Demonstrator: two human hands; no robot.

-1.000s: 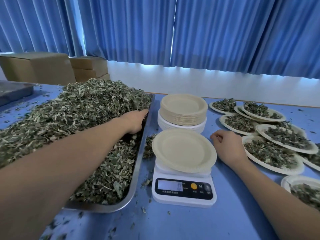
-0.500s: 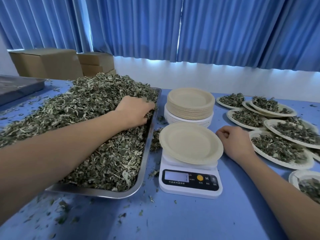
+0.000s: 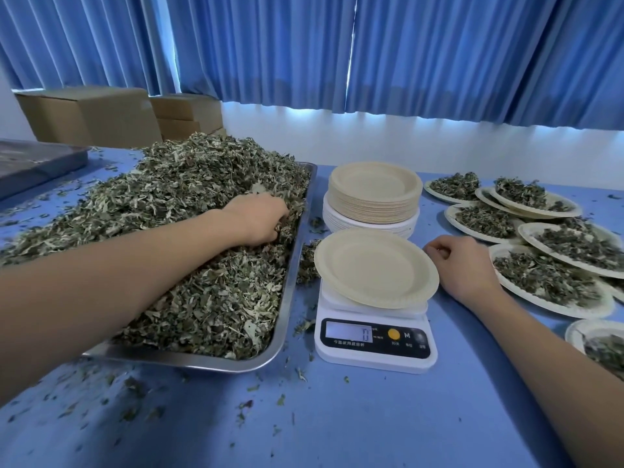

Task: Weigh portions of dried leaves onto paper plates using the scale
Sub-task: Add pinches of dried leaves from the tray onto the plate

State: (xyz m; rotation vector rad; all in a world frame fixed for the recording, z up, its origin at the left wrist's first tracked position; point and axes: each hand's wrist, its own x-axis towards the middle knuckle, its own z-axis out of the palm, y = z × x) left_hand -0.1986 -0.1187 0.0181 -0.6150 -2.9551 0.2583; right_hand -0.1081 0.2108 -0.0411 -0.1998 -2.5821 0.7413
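The heap of dried leaves (image 3: 175,211) filled the steel tray (image 3: 291,298) at the left, and filled plates (image 3: 547,282) lay at the right. Between them the scale (image 3: 374,346) read zero under an empty paper plate (image 3: 374,268). The left hand (image 3: 260,217) curled round a handful in the heap. The right hand (image 3: 462,265) rested loosely curled and empty beside the plate. Gathering a portion seemed the step in hand. Next, it needed carrying right and dropping gradually onto the plate.

curtains (image 3: 337,62) blue | table (image 3: 337,417) blue | scale (image 3: 374,352) white, black panel | dried leaves (image 3: 169,204) grey-green | paper plate (image 3: 374,268) beige
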